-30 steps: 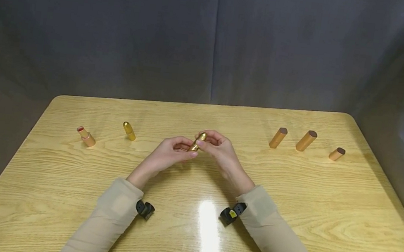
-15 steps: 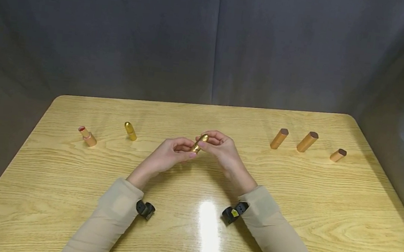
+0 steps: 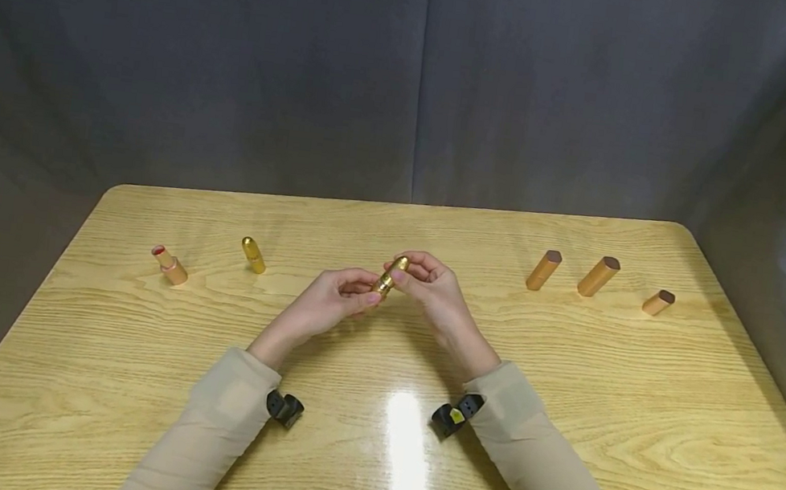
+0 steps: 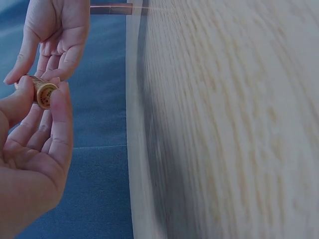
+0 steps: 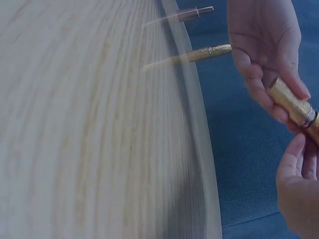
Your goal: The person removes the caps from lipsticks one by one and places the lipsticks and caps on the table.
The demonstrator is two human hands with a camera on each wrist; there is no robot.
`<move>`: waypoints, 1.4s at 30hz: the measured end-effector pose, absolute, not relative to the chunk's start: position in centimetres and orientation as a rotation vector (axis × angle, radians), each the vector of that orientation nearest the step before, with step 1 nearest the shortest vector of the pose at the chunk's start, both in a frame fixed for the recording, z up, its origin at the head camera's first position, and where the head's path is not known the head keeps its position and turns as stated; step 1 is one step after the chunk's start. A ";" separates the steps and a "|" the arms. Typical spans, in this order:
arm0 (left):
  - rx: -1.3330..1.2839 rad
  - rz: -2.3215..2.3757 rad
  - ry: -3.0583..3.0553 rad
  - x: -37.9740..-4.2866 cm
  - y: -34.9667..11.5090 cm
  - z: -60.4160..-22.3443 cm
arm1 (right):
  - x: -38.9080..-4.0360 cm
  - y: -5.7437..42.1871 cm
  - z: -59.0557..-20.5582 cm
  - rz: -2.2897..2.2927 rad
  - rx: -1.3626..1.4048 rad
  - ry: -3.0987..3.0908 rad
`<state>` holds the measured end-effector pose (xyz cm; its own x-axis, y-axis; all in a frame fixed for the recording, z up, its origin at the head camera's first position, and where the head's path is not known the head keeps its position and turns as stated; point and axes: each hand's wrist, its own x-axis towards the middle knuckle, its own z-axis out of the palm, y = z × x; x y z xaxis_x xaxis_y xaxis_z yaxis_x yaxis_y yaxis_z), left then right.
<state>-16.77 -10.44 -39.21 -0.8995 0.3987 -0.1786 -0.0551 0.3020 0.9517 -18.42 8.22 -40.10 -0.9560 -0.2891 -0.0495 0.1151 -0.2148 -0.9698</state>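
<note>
Over the middle of the table, both hands hold one gold lipstick tube, tilted with its rounded end up and to the right. My left hand pinches the lower part between thumb and fingers. My right hand pinches the upper, rounded part. In the right wrist view the gold base shows in the left hand, with a dark ring where it meets the upper part. The left wrist view shows the round bottom of the tube, marked with small dark print too blurred to read.
On the left stand an uncapped lipstick with a red tip and another gold lipstick tube. Two tall copper-coloured tubes and a shorter one are on the right. Dark curtains surround the wooden table.
The right hand has risen slightly with the upper part of the lipstick tube, and more of the tube shows between the hands. The other tubes stay where they were.
</note>
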 end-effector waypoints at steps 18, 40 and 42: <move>0.220 1.679 2.176 -17.0 -11.7 -39.5 | -18.8 9.4 -39.4 -2.378 -0.011 1.693; 0.142 1.642 2.329 -16.6 -18.0 -39.0 | -19.6 14.7 -38.9 -1.965 -0.199 2.233; 0.134 1.635 2.347 -16.3 -18.6 -38.8 | -19.6 15.3 -38.8 -1.921 -0.203 2.278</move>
